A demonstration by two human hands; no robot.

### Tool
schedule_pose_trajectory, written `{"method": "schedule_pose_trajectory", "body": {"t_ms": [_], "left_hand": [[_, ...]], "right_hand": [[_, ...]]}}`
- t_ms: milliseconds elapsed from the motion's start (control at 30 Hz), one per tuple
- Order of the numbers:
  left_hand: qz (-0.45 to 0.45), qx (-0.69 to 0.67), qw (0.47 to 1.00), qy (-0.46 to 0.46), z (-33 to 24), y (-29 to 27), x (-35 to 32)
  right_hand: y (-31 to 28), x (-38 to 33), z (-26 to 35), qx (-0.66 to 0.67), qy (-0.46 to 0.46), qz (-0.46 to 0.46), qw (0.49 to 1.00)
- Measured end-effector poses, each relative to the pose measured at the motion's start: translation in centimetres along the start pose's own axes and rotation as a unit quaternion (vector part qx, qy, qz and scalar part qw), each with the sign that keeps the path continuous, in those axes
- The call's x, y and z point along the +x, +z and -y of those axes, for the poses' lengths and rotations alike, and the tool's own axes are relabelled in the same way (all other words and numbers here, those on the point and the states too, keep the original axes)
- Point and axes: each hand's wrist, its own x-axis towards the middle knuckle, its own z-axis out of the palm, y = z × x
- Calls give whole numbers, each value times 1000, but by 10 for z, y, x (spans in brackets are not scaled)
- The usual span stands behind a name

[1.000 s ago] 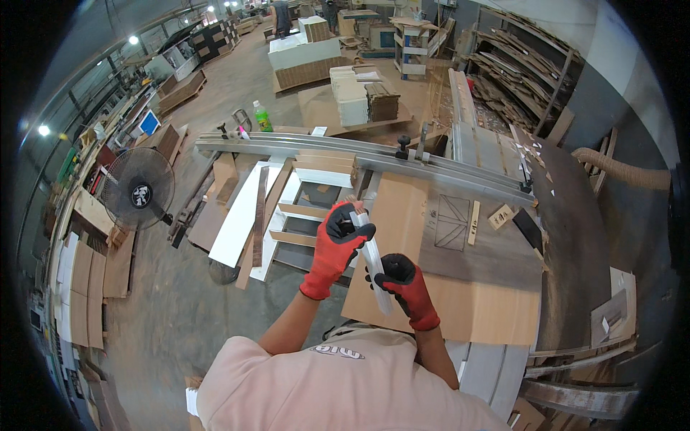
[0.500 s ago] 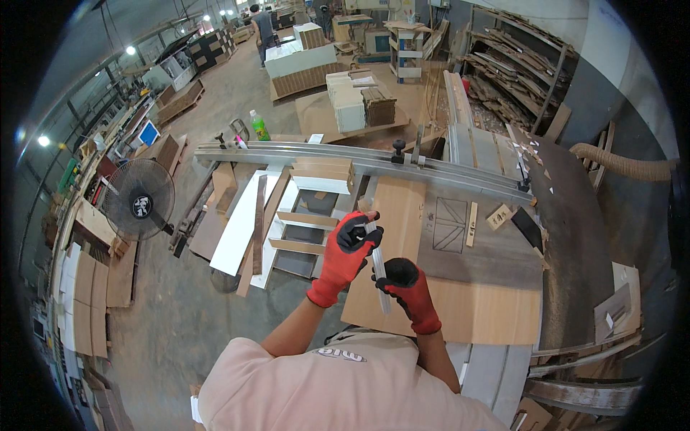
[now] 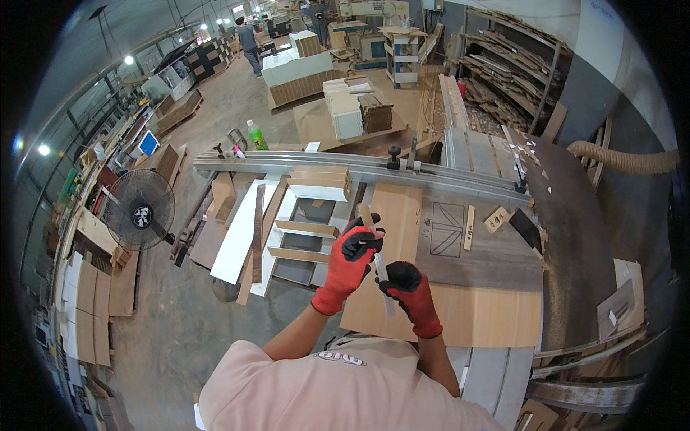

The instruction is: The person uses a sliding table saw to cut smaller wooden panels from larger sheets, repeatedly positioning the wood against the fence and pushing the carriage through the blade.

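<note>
Both my hands wear red gloves with black palms and fingers. Between them a long, narrow pale strip is held at a slant over the saw table, its upper end wood-coloured. My left hand is closed round the upper part, with that end poking out above its fingers. Lower down, my right hand pinches the strip at its side, and the pale lower end hangs past the fingers. Beneath lies a light wood-grain board. A grey-brown panel with a pencilled diagram lies beside it.
A metal fence rail crosses the far side. Left of my hands lie white strips and narrow brown boards. A standing fan is at the left, a green bottle beyond the rail. Stacked panels and a person are farther back.
The wood-coloured upper end now shows more above my left hand, whose fingers have shifted on the strip. My right hand keeps its grip. The distant person has moved slightly left in view.
</note>
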Motion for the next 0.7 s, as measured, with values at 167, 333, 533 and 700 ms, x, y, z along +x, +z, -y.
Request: {"method": "schedule_pose_trajectory", "body": {"t_ms": [167, 333, 533, 700], "left_hand": [[-47, -140, 978, -145, -27, 13, 2], [-57, -160, 977, -132, -18, 11, 3], [-65, -166, 977, -118, -19, 12, 1], [-45, -125, 983, -123, -17, 9, 1]], "right_hand": [[-1, 2, -5, 39, -20, 6, 999], [-1, -1, -1, 30, 9, 17, 999], [4, -2, 7, 14, 13, 14, 1000], [2, 0, -2, 49, 7, 17, 999]]}}
